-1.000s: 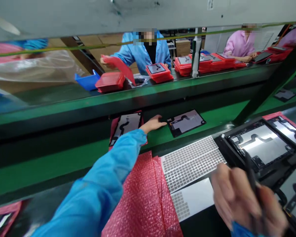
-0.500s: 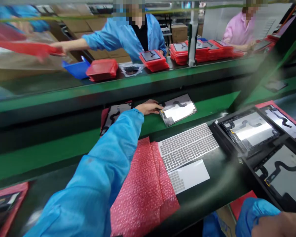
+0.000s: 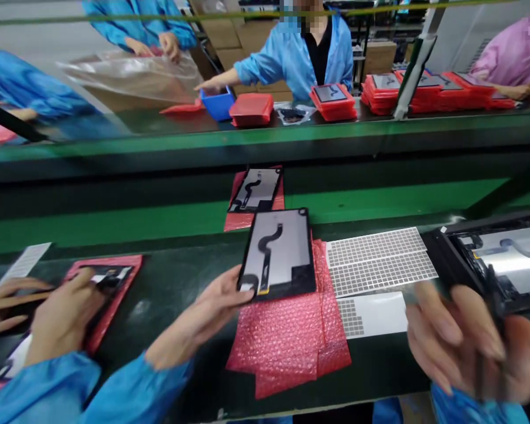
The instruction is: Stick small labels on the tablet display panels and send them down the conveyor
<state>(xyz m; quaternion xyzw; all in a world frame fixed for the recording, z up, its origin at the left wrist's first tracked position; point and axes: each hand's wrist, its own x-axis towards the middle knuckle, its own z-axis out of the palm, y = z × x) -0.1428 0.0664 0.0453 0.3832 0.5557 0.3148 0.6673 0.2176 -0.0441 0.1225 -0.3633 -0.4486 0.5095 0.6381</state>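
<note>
A tablet screen panel point(image 3: 291, 247), grey-backed with a curved black flex cable, is gripped at its lower left corner by my left hand point(image 3: 221, 297). It hangs tilted over the red bubble-wrap bags point(image 3: 282, 338). My right hand point(image 3: 472, 341), smeared by motion, is raised at the lower right with fingers curled around a dark slim tool point(image 3: 494, 300) whose kind I cannot make out. Left of that hand lie a sheet of small grey square stickers point(image 3: 380, 259) and a partly used sticker sheet point(image 3: 384, 315).
Another panel point(image 3: 260, 185) lies on a red bag on the green strip. At left, a co-worker's hands point(image 3: 66, 312) work over a panel and red bag. A black tray point(image 3: 450, 253) with a panel stands right. Across the bench are red stacks point(image 3: 251, 109) and co-workers.
My left hand has brought the panel from the green strip back toward me and left, turning it upright. My right hand has risen into view with the slim tool. The camera has swung left.
</note>
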